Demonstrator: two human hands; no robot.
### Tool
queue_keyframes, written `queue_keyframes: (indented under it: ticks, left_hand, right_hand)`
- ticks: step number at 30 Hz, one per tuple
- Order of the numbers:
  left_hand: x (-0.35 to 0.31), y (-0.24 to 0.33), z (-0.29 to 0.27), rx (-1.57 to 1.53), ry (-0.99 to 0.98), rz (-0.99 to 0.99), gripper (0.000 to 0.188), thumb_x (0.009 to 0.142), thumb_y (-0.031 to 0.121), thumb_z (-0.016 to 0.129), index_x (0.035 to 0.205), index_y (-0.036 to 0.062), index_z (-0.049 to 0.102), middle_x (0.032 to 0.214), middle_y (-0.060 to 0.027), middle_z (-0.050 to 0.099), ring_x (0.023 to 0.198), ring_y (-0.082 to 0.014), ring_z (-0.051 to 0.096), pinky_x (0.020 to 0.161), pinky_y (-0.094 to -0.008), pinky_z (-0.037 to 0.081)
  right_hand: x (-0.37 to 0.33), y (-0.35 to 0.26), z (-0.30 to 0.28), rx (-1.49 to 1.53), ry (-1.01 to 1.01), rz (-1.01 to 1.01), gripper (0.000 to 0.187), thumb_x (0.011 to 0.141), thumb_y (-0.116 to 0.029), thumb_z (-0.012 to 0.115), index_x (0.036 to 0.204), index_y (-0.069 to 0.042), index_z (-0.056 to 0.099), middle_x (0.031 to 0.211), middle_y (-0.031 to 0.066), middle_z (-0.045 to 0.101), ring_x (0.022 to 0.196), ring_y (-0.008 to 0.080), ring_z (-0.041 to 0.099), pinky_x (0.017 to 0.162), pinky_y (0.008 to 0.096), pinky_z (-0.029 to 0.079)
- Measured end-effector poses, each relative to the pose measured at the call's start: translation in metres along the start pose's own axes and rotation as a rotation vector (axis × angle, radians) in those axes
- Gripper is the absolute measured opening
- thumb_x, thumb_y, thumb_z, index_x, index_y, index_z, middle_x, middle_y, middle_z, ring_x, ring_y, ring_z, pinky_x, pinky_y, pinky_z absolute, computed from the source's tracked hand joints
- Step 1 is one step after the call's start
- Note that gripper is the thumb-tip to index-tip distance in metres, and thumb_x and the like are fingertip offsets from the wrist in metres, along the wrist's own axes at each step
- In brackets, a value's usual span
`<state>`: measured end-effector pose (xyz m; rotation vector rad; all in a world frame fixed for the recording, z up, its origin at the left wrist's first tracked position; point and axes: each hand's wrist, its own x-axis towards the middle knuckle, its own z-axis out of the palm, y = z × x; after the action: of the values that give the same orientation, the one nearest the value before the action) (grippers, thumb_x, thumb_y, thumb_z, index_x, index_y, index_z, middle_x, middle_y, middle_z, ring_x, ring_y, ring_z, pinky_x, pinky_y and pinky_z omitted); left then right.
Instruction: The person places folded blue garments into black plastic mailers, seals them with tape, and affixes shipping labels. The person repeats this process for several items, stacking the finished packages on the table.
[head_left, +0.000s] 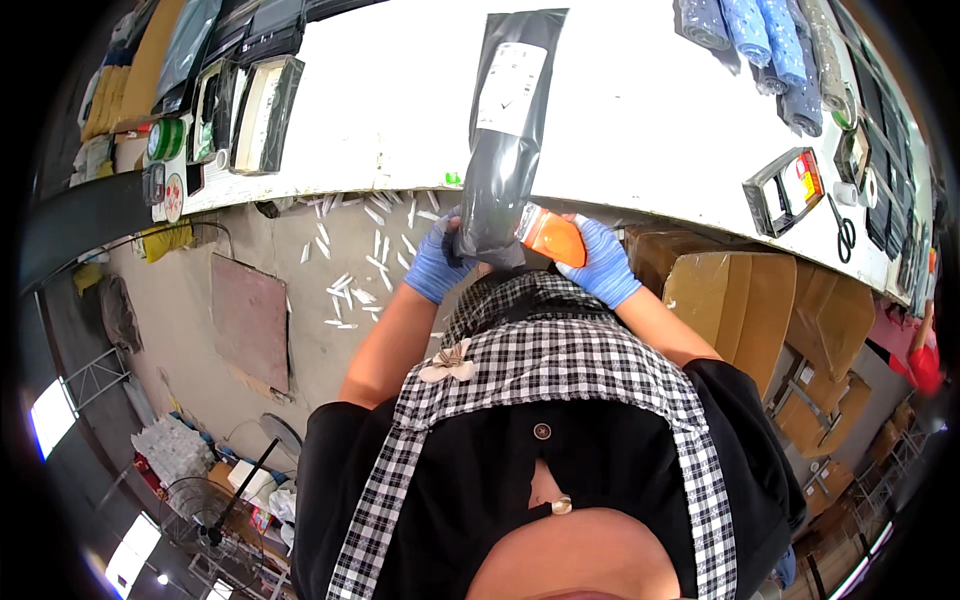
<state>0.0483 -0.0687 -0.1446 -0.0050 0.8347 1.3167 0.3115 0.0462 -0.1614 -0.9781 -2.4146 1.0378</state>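
Observation:
A long black plastic mailer bag (pixel 497 180) with a white label (pixel 513 88) lies across the front edge of the white table, its near end hanging toward me. My left hand (pixel 440 262), in a blue striped glove, is closed on the left side of that near end. At the bag's right side, my gloved right hand (pixel 603 262) grips a glossy orange thing (pixel 556 239) that looks like a roll of tape, with a white and red edge facing the bag. Part of the left fingers is hidden behind the black plastic.
The white table (pixel 380 90) holds rolled blue and grey fabric bundles (pixel 765 45), black scissors (pixel 845 230), an open box (pixel 785 192) and green tape rolls (pixel 166 138). Cardboard boxes (pixel 730 300) stand below right. White strips (pixel 345 290) litter the floor; a fan (pixel 212 530) stands behind left.

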Motion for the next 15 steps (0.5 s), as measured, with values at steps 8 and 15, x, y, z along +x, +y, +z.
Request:
queue_keyframes:
  ticks: [8, 15]
  left_hand:
    - [0.004, -0.007, -0.035, -0.003, 0.235, 0.149, 0.047, 0.095, 0.032, 0.057, 0.131, 0.0027, 0.052, 0.121, -0.0091, 0.061, 0.115, -0.0238, 0.057, 0.103, -0.0377, 0.045]
    - [-0.039, 0.014, -0.042, 1.04, 0.388, 1.109, 0.081, 0.076, 0.015, 0.078, 0.145, 0.0062, 0.034, 0.124, -0.0086, 0.053, 0.108, -0.0229, 0.056, 0.099, -0.0348, 0.042]
  right_hand:
    - [0.01, -0.012, 0.022, 0.024, 0.036, -0.044, 0.07, 0.065, -0.022, 0.082, 0.127, -0.009, 0.053, 0.111, 0.0131, 0.062, 0.101, 0.0329, 0.061, 0.09, 0.0413, 0.05]
    - [0.04, -0.057, 0.034, 0.039, 0.087, -0.099, 0.063, 0.069, -0.017, 0.08, 0.125, -0.006, 0.053, 0.109, 0.0152, 0.064, 0.098, 0.0337, 0.063, 0.087, 0.0397, 0.052]
